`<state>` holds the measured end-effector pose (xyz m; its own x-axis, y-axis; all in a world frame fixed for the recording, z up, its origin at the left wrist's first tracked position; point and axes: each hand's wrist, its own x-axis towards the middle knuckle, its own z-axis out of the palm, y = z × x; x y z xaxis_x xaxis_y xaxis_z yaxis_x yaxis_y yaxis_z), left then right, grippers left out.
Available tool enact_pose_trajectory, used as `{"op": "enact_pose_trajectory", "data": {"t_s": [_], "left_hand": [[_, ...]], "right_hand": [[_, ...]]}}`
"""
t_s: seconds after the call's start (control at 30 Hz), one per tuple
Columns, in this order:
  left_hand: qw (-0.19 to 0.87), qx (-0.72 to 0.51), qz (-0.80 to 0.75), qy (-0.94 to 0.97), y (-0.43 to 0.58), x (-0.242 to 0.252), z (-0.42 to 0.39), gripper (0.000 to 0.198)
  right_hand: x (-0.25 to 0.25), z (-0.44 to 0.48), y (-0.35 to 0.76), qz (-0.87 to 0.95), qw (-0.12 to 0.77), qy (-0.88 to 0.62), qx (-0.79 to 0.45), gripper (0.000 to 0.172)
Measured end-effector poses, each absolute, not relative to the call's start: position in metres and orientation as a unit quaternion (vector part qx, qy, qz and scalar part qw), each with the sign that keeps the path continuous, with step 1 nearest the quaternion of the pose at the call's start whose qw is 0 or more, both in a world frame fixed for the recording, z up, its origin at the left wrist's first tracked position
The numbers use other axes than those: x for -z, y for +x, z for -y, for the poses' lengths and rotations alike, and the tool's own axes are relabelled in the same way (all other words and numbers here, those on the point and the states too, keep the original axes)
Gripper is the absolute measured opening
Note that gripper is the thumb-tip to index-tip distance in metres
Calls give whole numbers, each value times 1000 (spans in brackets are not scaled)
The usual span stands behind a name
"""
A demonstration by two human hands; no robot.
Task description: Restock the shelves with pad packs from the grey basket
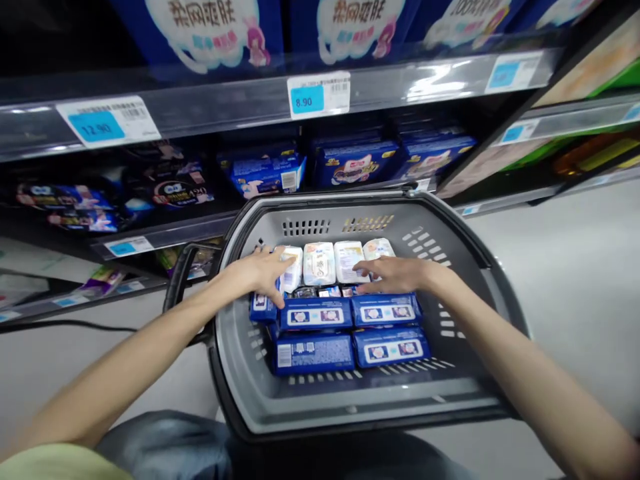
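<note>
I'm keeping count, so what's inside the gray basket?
Four white packs in a row, blue packs nearer you, and partly hidden items between. Your left hand and right hand partly cover white packs; anything underneath is hidden.

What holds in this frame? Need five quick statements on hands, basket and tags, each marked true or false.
1. The left hand is over the basket, fingers spread. True.
2. The right hand is outside the basket. False: it is over the white packs in the basket.
3. The white packs form a row of four on the far side of the blue packs. True.
4. The 8.90 tag is left of the 12.90 tag. False: it is to the right.
5. The basket holds only white packs. False: blue packs lie in it too.
</note>
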<state>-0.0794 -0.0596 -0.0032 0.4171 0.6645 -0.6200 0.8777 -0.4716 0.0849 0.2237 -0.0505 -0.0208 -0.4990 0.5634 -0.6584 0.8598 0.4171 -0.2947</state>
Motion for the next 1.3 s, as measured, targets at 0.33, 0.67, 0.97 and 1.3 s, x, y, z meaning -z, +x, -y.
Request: {"op": "enact_pose_trajectory", "data": {"t_s": [0.33,0.67,0.97,1.3], "left_hand": [[162,160,-499,836,-70,8,55,55],[186,133,-458,859,-66,9,72,42],[153,-215,-378,887,-61,-12,71,49],[279,-303,-278,868,-66,-7,59,60]], "right_hand": [[20,60,217,-817,230,434,302,75],[28,72,222,-821,223,434,298,75],[24,79,216,-854,78,430,283,64],[-2,72,193,-831,-175,392,352,70]]}}
